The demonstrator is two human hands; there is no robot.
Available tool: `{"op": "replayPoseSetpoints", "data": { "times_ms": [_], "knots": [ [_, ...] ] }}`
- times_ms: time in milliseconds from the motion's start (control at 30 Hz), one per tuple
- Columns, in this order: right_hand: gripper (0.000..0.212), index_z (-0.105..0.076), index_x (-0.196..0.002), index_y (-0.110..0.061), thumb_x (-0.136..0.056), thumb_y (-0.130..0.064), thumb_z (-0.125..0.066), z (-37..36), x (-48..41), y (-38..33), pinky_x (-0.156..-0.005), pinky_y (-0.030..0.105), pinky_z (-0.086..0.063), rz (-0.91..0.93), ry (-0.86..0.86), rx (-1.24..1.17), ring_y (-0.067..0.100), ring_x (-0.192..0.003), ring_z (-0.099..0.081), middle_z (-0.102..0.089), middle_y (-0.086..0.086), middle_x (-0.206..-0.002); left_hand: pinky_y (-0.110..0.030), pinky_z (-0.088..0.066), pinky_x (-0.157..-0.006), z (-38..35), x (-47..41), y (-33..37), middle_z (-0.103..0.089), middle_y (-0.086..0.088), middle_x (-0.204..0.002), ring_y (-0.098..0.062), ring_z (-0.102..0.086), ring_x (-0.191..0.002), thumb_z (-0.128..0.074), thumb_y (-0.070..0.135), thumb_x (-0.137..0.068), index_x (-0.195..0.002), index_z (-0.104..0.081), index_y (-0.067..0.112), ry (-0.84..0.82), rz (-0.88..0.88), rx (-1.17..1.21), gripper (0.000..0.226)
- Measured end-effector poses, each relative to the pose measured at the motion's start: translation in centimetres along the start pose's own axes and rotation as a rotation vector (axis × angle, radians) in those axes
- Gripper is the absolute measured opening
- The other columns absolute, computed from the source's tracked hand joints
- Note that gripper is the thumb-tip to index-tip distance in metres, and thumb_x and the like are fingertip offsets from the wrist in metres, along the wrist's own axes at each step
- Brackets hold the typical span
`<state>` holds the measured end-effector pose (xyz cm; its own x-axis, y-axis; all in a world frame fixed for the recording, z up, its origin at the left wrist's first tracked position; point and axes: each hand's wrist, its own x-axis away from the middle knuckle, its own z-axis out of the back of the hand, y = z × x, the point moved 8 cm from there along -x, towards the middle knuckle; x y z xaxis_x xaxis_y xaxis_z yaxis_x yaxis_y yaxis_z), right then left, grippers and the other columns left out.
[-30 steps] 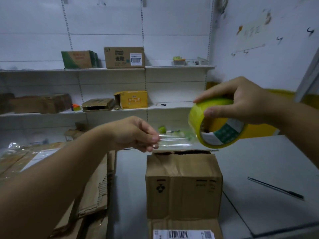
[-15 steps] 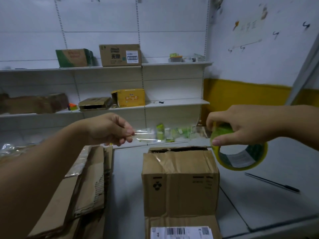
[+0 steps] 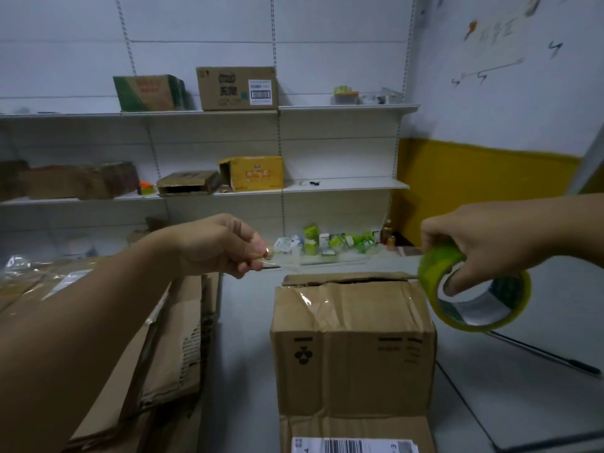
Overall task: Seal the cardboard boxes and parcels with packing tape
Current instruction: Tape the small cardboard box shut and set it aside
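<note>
A brown cardboard box (image 3: 353,341) stands on the grey table, its top flaps slightly gaping at the far edge and old clear tape crinkled across its top. My right hand (image 3: 470,243) grips a yellow-green roll of packing tape (image 3: 474,292) above the box's right corner, fingers through its core. My left hand (image 3: 219,246) pinches the free end of the clear tape strip (image 3: 343,259), which stretches across above the box's far edge to the roll. A second box with a barcode label (image 3: 353,446) lies nearest me.
Flattened cardboard sheets (image 3: 170,338) are stacked at the left. A black pen (image 3: 555,359) lies on the table at the right. White wall shelves (image 3: 346,186) behind hold several boxes, and small green cartons (image 3: 327,245) sit low behind the table.
My hands have drawn apart, pulling out a longer strip of tape. The roll has moved right and down beside the box's right corner, while my left hand holds the strip end at the left.
</note>
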<state>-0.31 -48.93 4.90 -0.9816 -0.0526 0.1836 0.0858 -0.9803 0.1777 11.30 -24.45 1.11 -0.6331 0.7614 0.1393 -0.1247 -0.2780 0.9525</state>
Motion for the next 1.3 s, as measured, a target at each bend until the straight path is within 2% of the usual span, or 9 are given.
{"op": "replayPoseSetpoints", "data": {
  "times_ms": [133, 267, 433, 633, 833, 1000, 1100, 1200, 1300],
  "knots": [
    [0.059, -0.048, -0.100, -0.035, -0.057, -0.052, -0.084, 1.1, 1.2, 1.5, -0.058, 0.016, -0.049, 0.086, 0.118, -0.548, 0.010, -0.080, -0.065, -0.067, -0.005, -0.092, -0.020, -0.048, -0.049, 1.2, 0.7, 1.1, -0.061, -0.008, -0.063, -0.012, -0.056, -0.051, -0.073, 0.014, -0.067, -0.064, -0.072, 0.012, -0.004, -0.101, 0.068, 0.004],
    [0.079, -0.065, -0.092, -0.028, -0.025, -0.060, -0.091, 1.4, 2.0, 3.7, -0.059, 0.022, -0.054, 0.229, 0.241, -1.052, 0.016, -0.072, -0.070, -0.074, 0.007, -0.083, -0.020, -0.049, -0.047, 1.4, 0.8, 1.0, -0.062, -0.010, -0.062, -0.013, -0.057, -0.050, -0.093, 0.028, -0.043, -0.069, -0.072, 0.007, -0.019, -0.147, 0.135, 0.039],
    [0.070, -0.068, -0.088, -0.040, -0.037, -0.089, -0.064, 1.4, 2.5, 2.4, -0.054, 0.022, -0.049, 0.218, 0.272, -0.751, 0.005, -0.059, -0.060, -0.067, -0.008, -0.071, -0.020, -0.049, -0.048, 0.9, 0.5, 0.4, -0.062, -0.011, -0.062, -0.014, -0.056, -0.051, -0.072, 0.010, -0.064, -0.067, -0.073, 0.008, 0.031, -0.113, 0.081, 0.004],
    [0.044, -0.064, -0.087, -0.039, -0.054, -0.068, -0.068, 1.2, 2.5, 1.3, -0.072, 0.025, -0.052, 0.068, 0.065, -0.356, 0.005, -0.082, -0.059, -0.062, -0.014, -0.089, -0.020, -0.049, -0.048, 1.2, 1.2, 0.4, -0.063, -0.012, -0.062, -0.013, -0.057, -0.049, -0.092, 0.027, -0.038, -0.068, -0.073, 0.006, 0.037, -0.064, 0.049, 0.042],
    [0.043, -0.062, -0.092, -0.040, -0.057, -0.062, -0.075, 1.5, 1.1, 1.0, -0.061, 0.013, -0.045, 0.002, -0.043, -0.240, -0.001, -0.080, -0.058, -0.059, -0.020, -0.090, -0.020, -0.047, -0.043, 1.6, 2.0, -0.5, -0.061, -0.012, -0.058, -0.013, -0.055, -0.044, -0.094, 0.029, -0.027, -0.064, -0.072, 0.005, 0.089, -0.029, 0.103, 0.049],
    [0.045, -0.063, -0.099, -0.041, -0.061, -0.061, -0.077, 1.3, -0.3, 0.2, -0.068, 0.016, -0.051, -0.004, -0.146, -0.125, 0.004, -0.086, -0.059, -0.061, -0.018, -0.096, -0.019, -0.045, -0.042, 2.4, 2.9, -1.7, -0.058, -0.012, -0.055, -0.012, -0.052, -0.042, -0.077, 0.007, -0.053, -0.061, -0.071, 0.005, 0.123, 0.004, 0.094, 0.010],
    [0.044, -0.065, -0.103, -0.039, -0.065, -0.059, -0.076, 0.2, -0.4, 0.4, -0.065, 0.013, -0.045, -0.051, -0.242, -0.045, 0.000, -0.083, -0.056, -0.060, -0.021, -0.093, -0.020, -0.046, -0.041, 2.8, 3.6, -2.3, -0.058, -0.015, -0.056, -0.013, -0.052, -0.042, -0.086, 0.014, -0.044, -0.065, -0.069, 0.000, 0.100, -0.003, 0.135, 0.030],
    [0.043, -0.065, -0.105, -0.039, -0.068, -0.059, -0.074, -0.7, -0.4, 0.3, -0.063, 0.012, -0.042, -0.091, -0.292, 0.000, -0.002, -0.082, -0.056, -0.060, -0.022, -0.092, -0.019, -0.046, -0.041, 2.9, 3.7, -3.1, -0.058, -0.014, -0.057, -0.014, -0.053, -0.043, -0.069, 0.003, -0.062, -0.063, -0.069, 0.002, 0.129, 0.056, 0.101, 0.002],
    [0.047, -0.065, -0.107, -0.037, -0.067, -0.059, -0.075, -2.1, -0.8, -0.1, -0.072, 0.019, -0.050, -0.099, -0.328, 0.021, 0.003, -0.086, -0.059, -0.064, -0.014, -0.098, -0.020, -0.046, -0.045, 2.5, 3.1, -5.1, -0.058, -0.014, -0.062, -0.015, -0.054, -0.050, -0.062, -0.002, -0.072, -0.063, -0.070, 0.007, 0.155, 0.137, 0.029, 0.016]
  ]
}}
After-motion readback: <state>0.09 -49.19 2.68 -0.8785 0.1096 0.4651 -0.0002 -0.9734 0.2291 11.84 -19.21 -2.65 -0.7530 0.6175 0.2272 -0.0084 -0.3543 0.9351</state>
